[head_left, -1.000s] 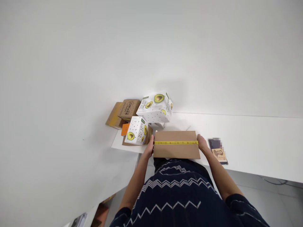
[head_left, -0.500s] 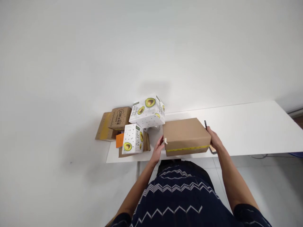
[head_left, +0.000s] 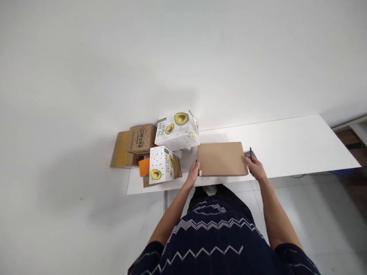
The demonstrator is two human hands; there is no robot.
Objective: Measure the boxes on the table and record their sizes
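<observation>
A plain brown cardboard box lies in front of me, its top face squarely toward me. At its left edge, my left hand grips the side, the thumb near a small white scrap at the corner. My right hand is closed around a slim black pen that points up, and its fingers also rest against the box's right edge. Partly hidden behind that hand is a flat dark grey thing, possibly a phone.
On the left of the white table are two white avocado-printed boxes, brown cartons and an orange packet. A wall rises behind. Shelving stands at the far right, and a cable lies on the floor below.
The cardboard box has tipped down and levelled, so its taped front side no longer shows. Both hands have stayed at its sides, and the pen now shows more fully in my right hand.
</observation>
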